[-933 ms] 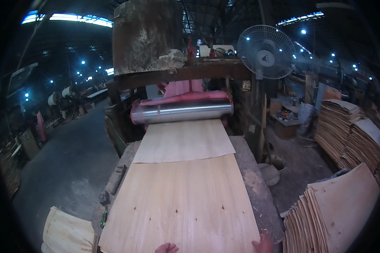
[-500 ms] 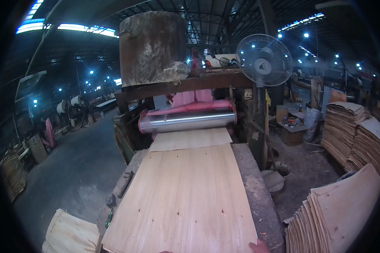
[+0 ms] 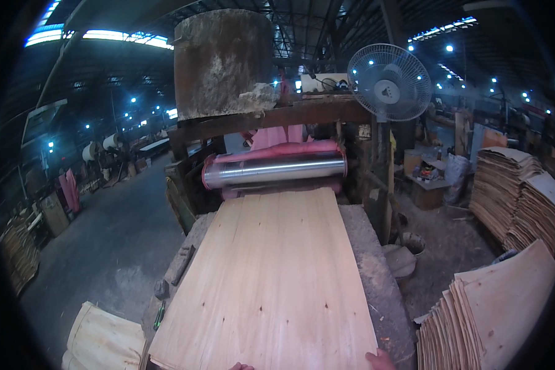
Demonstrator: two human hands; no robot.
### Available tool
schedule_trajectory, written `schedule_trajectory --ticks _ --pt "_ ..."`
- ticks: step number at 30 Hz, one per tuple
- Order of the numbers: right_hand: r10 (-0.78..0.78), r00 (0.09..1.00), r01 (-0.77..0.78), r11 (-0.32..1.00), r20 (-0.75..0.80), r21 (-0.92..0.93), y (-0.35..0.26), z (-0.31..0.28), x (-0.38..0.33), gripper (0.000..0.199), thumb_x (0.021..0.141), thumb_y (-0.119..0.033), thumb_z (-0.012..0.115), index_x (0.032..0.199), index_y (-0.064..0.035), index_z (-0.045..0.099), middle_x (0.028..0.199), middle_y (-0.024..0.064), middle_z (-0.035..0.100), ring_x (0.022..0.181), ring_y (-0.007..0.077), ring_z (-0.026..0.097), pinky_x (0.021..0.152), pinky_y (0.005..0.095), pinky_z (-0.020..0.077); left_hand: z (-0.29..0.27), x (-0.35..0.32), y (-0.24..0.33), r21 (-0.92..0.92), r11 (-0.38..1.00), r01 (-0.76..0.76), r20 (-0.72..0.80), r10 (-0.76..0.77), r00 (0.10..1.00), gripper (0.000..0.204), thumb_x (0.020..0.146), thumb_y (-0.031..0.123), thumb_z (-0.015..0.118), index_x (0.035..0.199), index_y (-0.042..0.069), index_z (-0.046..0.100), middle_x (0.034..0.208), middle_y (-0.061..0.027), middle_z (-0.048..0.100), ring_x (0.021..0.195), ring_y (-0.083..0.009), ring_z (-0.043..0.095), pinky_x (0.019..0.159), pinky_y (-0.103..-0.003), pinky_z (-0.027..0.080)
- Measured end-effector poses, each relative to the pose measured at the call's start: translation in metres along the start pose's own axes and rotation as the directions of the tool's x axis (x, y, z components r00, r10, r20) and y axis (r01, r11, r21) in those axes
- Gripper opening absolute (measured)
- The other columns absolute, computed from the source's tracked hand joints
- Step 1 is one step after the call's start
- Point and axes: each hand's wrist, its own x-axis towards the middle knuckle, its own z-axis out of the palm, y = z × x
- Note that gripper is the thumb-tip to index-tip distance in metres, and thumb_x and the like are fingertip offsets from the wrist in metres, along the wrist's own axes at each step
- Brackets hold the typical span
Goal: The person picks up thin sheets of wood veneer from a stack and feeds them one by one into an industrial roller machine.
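A large pale wood veneer sheet [image 3: 271, 277] lies flat on a long grey table [image 3: 376, 290], its far end at the shiny steel roller [image 3: 277, 170] of a machine. Only a sliver of my left hand [image 3: 241, 366] shows at the sheet's near edge. My right hand [image 3: 381, 359] rests at the sheet's near right corner. Both hands are cut off by the lower edge of the picture, so their grip is hidden.
A big worn drum [image 3: 223, 61] sits above the roller, with a standing fan [image 3: 390, 81] to its right. Stacks of veneer sheets stand at the right [image 3: 518, 197] and lower right [image 3: 499, 314]. More veneer [image 3: 105, 339] lies at the lower left by the concrete floor [image 3: 105, 259].
The top veneer sheet has slid away from me toward the roller and now covers the sheet beneath. My hands have dropped lower in the picture as the view tilted up.
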Motion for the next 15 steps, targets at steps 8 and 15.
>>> schedule_trajectory --ticks 8,15 --pt "-0.163 0.887 -0.008 0.93 0.433 0.367 -0.115 -0.017 -0.01 0.046 0.084 -0.016 0.063 0.122 0.0085 0.053 0.116 0.0158 0.063 0.111 0.0228 0.059 0.096 0.0339 0.0455 -0.08 0.001 -0.02 0.065 0.993 0.1 0.272 -0.113 0.956 0.048 0.099 0.045 0.042 0.104 0.0 0.055 0.095 -0.0156 0.067 0.086 -0.0273 0.067 0.064 -0.033 0.056" --pt "-0.29 0.873 -0.053 0.743 0.393 0.667 -0.274 -0.019 -0.085 0.05 0.081 -0.007 0.056 0.128 0.0087 0.048 0.119 0.0194 0.06 0.105 0.0265 0.062 0.091 0.0374 0.0504 -0.061 -0.053 -0.011 -0.217 0.974 -0.059 0.331 0.131 0.935 0.07 0.09 0.059 0.05 0.126 -0.002 0.052 0.116 -0.0191 0.064 0.102 -0.0311 0.064 0.086 -0.044 0.054"
